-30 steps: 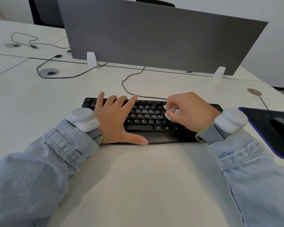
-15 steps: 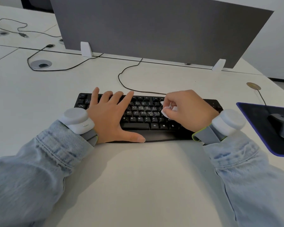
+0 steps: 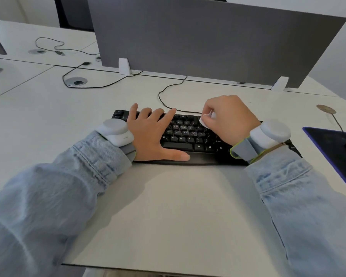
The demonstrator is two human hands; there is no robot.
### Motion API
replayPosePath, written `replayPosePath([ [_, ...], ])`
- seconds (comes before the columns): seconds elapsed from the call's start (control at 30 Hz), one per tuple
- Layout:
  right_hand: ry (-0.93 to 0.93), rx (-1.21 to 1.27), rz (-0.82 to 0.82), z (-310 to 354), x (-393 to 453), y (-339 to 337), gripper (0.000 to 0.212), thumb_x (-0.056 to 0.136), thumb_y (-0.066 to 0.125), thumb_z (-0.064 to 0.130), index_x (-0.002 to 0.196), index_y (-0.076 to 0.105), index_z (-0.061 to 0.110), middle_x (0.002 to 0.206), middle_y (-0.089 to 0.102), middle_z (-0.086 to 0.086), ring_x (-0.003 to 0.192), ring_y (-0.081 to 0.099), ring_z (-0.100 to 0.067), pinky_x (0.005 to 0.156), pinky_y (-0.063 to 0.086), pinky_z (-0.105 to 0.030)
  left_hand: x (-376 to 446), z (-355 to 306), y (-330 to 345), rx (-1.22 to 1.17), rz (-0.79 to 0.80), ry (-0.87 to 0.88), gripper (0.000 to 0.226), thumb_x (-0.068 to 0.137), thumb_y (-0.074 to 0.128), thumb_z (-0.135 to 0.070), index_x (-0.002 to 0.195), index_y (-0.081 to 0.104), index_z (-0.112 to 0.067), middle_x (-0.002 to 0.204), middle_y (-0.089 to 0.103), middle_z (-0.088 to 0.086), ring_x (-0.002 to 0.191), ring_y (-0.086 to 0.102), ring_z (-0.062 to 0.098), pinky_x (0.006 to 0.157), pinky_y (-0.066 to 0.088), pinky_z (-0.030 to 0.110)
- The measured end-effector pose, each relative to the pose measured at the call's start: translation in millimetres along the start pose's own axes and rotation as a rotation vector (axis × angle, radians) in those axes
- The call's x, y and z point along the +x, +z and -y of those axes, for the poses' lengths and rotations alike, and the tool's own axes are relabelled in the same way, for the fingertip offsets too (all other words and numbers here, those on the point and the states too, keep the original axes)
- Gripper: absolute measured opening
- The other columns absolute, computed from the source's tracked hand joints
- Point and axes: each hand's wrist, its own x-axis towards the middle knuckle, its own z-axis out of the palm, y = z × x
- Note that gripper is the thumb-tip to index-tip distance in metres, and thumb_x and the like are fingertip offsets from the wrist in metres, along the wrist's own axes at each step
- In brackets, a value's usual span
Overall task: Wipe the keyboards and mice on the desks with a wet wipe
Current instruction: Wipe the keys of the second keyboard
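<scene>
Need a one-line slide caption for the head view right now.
Left hand flat on the black keyboard while right hand pinches a wet wipe against its keys.

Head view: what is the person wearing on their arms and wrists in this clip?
Both arms are in light blue denim sleeves with stitched cuffs. The left hand and right hand are bare. Each wrist carries a rounded white puck-like device, on the left wrist and on the right wrist, mounted on a grey strap edged in yellow-green. No cables run from them.
</scene>
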Motion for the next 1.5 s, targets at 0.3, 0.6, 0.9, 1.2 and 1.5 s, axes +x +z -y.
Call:
replayPosePath([
  [0.3,0.026,-0.001,0.016,0.1,-2.5,4.3,0.015,0.089,0.053,0.018,0.087,0.067,0.017,0.087,0.061,0.004,0.089,0.058,-0.019,0.07,0.04,-0.027,-0.9,0.5,0.0,-0.018,0.005,-0.004,0.13,0.054,0.015,-0.103,0.16,0.005,-0.029,0.157,0.03,-0.006,0.145,0.027,0.025,0.123,0.001,0.057],
  [0.6,0.002,0.017,0.041,-2.1,-10.8,-1.2,0.016,0.09,0.053,0.019,0.092,0.068,0.016,0.089,0.062,0.004,0.089,0.056,-0.018,0.071,0.042,-0.027,-0.8,1.8,-1.0,-0.038,0.04,-0.002,0.129,0.054,0.014,-0.104,0.16,0.0,-0.03,0.159,0.025,-0.007,0.149,0.021,0.024,0.123,0.0,0.059],
  [0.9,-0.028,0.041,0.079,-5.3,-14.8,-7.2,0.01,0.089,0.058,0.021,0.089,0.067,0.018,0.082,0.058,0.009,0.083,0.054,-0.015,0.068,0.036,-0.025,0.0,3.6,0.2,-0.045,0.032,0.004,0.129,0.055,0.013,-0.104,0.16,0.001,-0.03,0.158,0.027,-0.008,0.148,0.022,0.025,0.122,0.0,0.059],
  [1.2,-0.066,0.059,0.075,-5.5,-15.8,-2.1,0.008,0.089,0.059,0.024,0.091,0.066,0.021,0.076,0.053,0.014,0.079,0.05,-0.01,0.068,0.033,-0.023,-0.5,3.0,-1.2,-0.047,0.043,0.005,0.13,0.054,0.011,-0.103,0.16,0.0,-0.029,0.159,0.026,-0.007,0.148,0.021,0.024,0.122,0.001,0.059],
  [1.5,-0.092,0.083,0.238,-11.9,-19.9,-10.0,0.014,0.09,0.058,0.034,0.098,0.066,0.026,0.084,0.062,0.014,0.083,0.055,-0.009,0.073,0.042,-0.025,-0.4,2.9,-1.3,-0.047,0.051,-0.003,0.129,0.055,0.01,-0.102,0.16,0.0,-0.029,0.16,0.024,-0.006,0.148,0.021,0.024,0.122,0.0,0.059],
])
